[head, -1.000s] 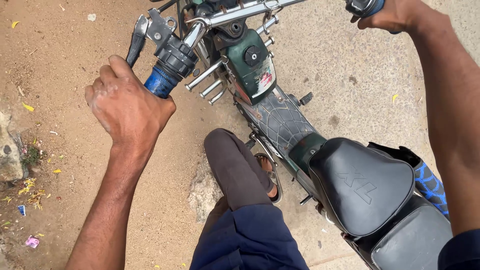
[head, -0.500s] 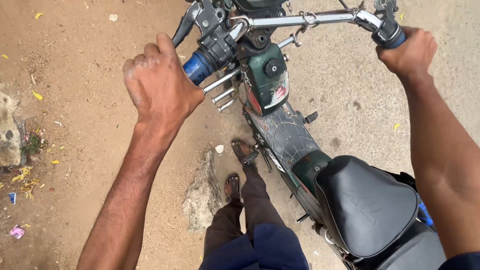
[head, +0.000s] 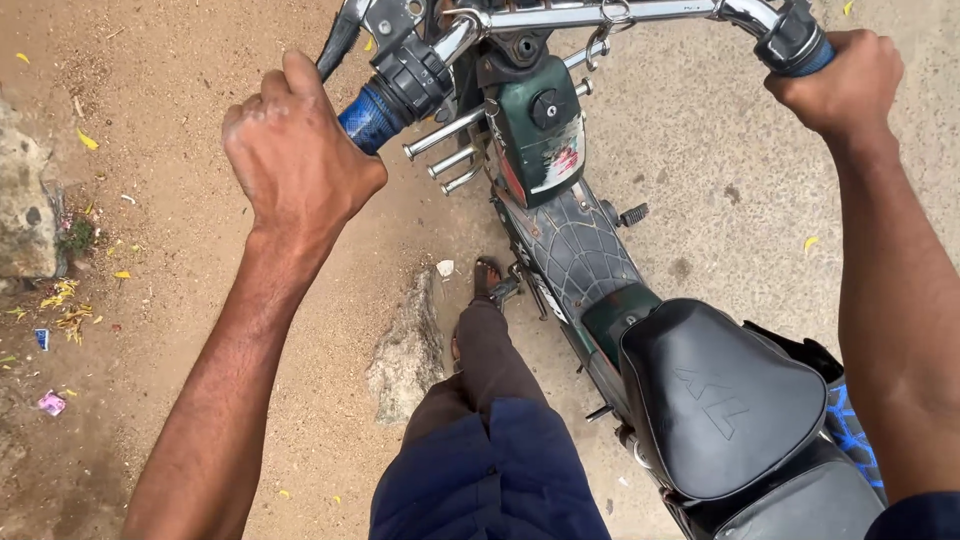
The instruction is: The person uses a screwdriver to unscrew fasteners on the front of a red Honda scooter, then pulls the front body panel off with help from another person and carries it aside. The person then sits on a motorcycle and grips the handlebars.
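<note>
The left hand (head: 295,160) is closed around the blue grip (head: 368,118) at the left end of a motorbike's chrome handlebar (head: 600,14). The right hand (head: 838,85) is wrapped around the far right grip (head: 800,45). The green fuel tank (head: 540,130) sits between them, the black seat (head: 720,395) near right. A sandalled foot (head: 485,285) rests by the bike on sandy ground (head: 150,250).

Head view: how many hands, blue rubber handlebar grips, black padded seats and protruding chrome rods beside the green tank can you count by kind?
Hands: 2 (left hand, right hand)
Blue rubber handlebar grips: 2
Black padded seat: 1
Chrome rods: 3
Total: 8
</note>
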